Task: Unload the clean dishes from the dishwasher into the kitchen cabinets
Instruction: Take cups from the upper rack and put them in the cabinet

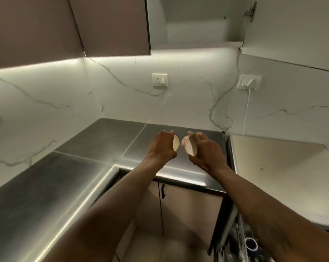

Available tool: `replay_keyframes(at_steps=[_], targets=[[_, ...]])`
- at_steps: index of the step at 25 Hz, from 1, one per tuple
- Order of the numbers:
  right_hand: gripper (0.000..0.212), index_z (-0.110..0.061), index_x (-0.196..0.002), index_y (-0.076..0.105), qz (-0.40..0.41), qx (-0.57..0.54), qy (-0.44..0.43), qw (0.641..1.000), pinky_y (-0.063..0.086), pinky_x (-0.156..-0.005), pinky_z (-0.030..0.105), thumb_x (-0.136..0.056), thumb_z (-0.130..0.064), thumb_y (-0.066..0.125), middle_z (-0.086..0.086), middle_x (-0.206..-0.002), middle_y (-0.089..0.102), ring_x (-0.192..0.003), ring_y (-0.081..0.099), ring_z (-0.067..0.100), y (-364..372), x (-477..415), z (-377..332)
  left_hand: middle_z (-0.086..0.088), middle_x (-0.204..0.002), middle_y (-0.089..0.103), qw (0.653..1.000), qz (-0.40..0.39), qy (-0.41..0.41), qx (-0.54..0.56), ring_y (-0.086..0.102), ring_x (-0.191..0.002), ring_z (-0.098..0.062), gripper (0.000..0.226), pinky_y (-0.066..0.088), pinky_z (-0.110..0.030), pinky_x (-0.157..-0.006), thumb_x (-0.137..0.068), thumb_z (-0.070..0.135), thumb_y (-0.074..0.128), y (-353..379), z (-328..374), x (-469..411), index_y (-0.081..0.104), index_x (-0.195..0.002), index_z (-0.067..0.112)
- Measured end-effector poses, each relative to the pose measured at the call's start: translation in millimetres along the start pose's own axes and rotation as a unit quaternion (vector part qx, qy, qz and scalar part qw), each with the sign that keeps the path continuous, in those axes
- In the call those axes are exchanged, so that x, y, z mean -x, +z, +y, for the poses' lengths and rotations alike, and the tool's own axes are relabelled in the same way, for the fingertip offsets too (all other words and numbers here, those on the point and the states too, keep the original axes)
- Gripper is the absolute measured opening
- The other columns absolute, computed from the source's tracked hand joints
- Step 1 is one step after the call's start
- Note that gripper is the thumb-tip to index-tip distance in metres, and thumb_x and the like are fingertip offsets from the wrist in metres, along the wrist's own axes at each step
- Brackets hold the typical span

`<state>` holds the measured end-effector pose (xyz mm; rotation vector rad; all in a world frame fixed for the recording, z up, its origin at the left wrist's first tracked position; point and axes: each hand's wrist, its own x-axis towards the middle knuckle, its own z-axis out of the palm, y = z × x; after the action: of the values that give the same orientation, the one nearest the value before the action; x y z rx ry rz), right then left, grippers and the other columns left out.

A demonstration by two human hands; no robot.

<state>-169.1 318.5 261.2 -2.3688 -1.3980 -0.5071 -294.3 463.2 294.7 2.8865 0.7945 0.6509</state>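
Both arms reach forward over the dark countertop (pixel 95 140). My left hand (pixel 162 146) grips a small white bowl (pixel 176 143) held on edge, mostly hidden by the fingers. My right hand (pixel 205 152) grips a second small white bowl (pixel 189 146), also tilted on edge, with a faint pink pattern showing. The two bowls are side by side, a small gap between them. An open upper cabinet (pixel 197 44) with a bare white shelf is above. The open dishwasher rack (pixel 241 241) shows at the bottom right under my right forearm.
Closed brownish upper cabinet doors (pixel 110 25) hang at the top left. The marble backsplash carries a wall socket (pixel 159 79) and a plugged-in socket (pixel 249 82) with a white cord. A pale counter (pixel 284 173) lies right. Lower cabinet doors (pixel 178 208) stand below the counter edge.
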Motion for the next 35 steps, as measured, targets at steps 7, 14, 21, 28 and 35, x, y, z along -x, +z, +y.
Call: replay_keyframes(at_steps=[7,14,21,28,35], targets=[[0.080,-0.023,-0.132,0.045,0.134,-0.025,-0.004,0.991,0.054,-0.059,0.034,-0.063,-0.035,0.082,0.005,-0.118,0.064,-0.080,0.069,0.030,-32.5,-118.8,-1.1,-0.005,-0.102,0.068,0.989,0.144,0.032,-0.018,0.067,-0.090,-0.027,0.075,0.058,-0.035,-0.072,-0.057,0.037,0.080,-58.4,-28.2,-119.7,0.059,-0.127,0.020],[0.079,-0.027,-0.132,0.046,0.251,-0.006,-0.020,0.968,0.052,-0.063,0.029,-0.062,-0.043,0.081,-0.008,-0.125,0.061,-0.086,0.069,0.024,-80.9,-232.2,-14.1,0.001,-0.097,0.065,0.970,0.232,0.065,0.028,0.061,-0.091,-0.026,0.082,0.057,-0.037,-0.068,-0.050,0.026,0.077,-123.4,-58.6,-224.0,0.058,-0.130,0.021],[0.083,-0.029,-0.134,0.047,0.343,0.037,-0.030,0.938,0.051,-0.062,0.029,-0.060,-0.042,0.082,-0.010,-0.131,0.058,-0.088,0.069,0.023,-124.7,-325.0,-24.4,0.004,-0.094,0.064,0.937,0.315,0.146,0.048,0.059,-0.090,-0.025,0.082,0.055,-0.038,-0.071,-0.047,0.034,0.072,-174.8,-81.9,-316.7,0.057,-0.127,0.024],[0.086,-0.026,-0.137,0.047,0.412,0.081,-0.056,0.906,0.049,-0.064,0.028,-0.062,-0.047,0.083,-0.005,-0.133,0.058,-0.091,0.068,0.024,-180.3,-403.8,-8.6,-0.006,-0.115,0.066,0.898,0.385,0.207,0.048,0.057,-0.108,-0.029,0.086,0.053,-0.043,-0.086,-0.057,0.037,0.083,-230.5,-70.9,-380.2,0.052,-0.136,0.019],[0.084,-0.023,-0.141,0.048,0.487,0.087,-0.113,0.862,0.048,-0.072,0.028,-0.066,-0.044,0.081,0.000,-0.135,0.057,-0.099,0.064,0.025,-250.1,-471.6,6.6,-0.006,-0.116,0.068,0.833,0.498,0.233,0.062,0.063,-0.104,-0.027,0.083,0.052,-0.039,-0.090,-0.059,0.038,0.080,-313.3,-46.4,-434.8,0.057,-0.135,0.012]])
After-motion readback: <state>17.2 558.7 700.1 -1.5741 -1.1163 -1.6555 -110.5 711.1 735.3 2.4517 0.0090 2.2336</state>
